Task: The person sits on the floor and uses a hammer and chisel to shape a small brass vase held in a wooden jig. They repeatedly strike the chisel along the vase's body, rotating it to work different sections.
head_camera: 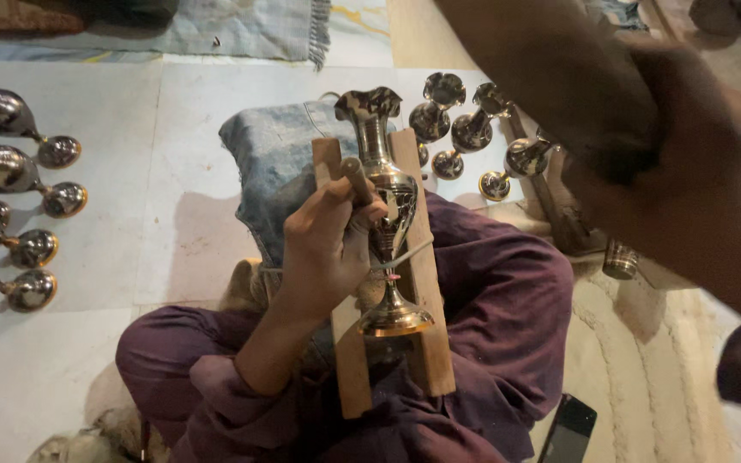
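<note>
Brass vase (pixel 385 210) lies between two wooden slats (pixel 422 283) on the lap | left hand (pixel 329 244) closed around a wooden-handled tool (pixel 356 178) at its belly | right hand (pixel 688 171) raised, blurred, grip unclear | likely stiff, smooth, slippery; best held by neck or foot.

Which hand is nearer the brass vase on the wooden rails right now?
Left. The left hand holds a chisel-like tool against the brass vase on the wooden rails. The right hand is raised, blurred, well off to the vase's right.
</note>
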The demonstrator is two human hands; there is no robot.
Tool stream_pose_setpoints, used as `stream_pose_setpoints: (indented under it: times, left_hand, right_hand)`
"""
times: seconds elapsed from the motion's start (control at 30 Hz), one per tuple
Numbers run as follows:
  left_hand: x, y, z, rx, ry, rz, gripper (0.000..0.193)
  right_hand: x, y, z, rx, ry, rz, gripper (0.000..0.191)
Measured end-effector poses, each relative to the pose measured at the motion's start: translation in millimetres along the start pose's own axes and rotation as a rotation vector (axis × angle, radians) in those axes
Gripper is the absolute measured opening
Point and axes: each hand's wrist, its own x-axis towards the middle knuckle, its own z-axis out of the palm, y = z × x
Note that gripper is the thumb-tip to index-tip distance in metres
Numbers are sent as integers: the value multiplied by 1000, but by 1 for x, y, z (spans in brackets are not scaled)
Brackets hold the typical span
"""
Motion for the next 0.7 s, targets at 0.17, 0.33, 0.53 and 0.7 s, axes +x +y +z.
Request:
stream_pose_setpoints:
  times: [0.17,0.33,0.53,0.7]
  left_hand:
    - [-13,-5,3,-26,42,-69,17]
    - [-31,-14,14,284,167,81,13]
    - [-59,-28,23,310,306,21,15]
    - [-80,-47,40,259,28,-481,27]
  right_hand:
    - [32,-27,-29,-448,47,-273,34]
    - [46,-46,-47,-360,-18,-427,41]
    - [42,-56,-50,-504,3,-546,37]
    - [46,-59,-49,-408,39,-596,37]
